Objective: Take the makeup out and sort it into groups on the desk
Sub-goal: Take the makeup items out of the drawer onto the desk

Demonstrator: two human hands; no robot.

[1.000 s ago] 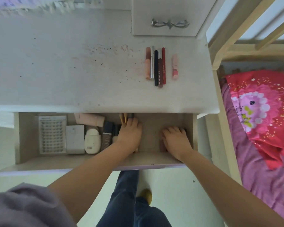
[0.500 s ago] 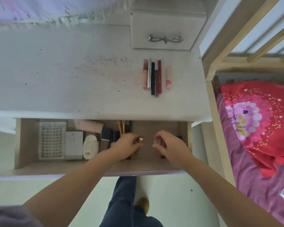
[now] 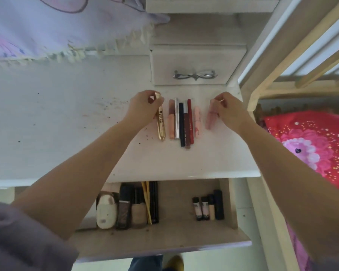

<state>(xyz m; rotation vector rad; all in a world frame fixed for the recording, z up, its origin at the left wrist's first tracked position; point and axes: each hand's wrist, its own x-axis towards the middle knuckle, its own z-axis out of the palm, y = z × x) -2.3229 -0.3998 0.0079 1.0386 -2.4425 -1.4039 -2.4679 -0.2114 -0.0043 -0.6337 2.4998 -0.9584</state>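
Gripping a slim gold metallic tube [image 3: 160,122] in left hand [image 3: 145,108], right hand [image 3: 226,110] pinching a pale pink tube [image 3: 210,119], both flanking the row of lip tubes [image 3: 182,122] on the white wooden desk [image 3: 67,114].

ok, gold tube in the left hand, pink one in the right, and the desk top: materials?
Gold tube: glossy metallic-look finish with bright highlights; metal or plated plastic, can't tell. Pink tube: soft matte or frosted look, likely plastic, though blurred. Desk top: white-painted or laminated board, faint grain, dark specks and reddish smudges.
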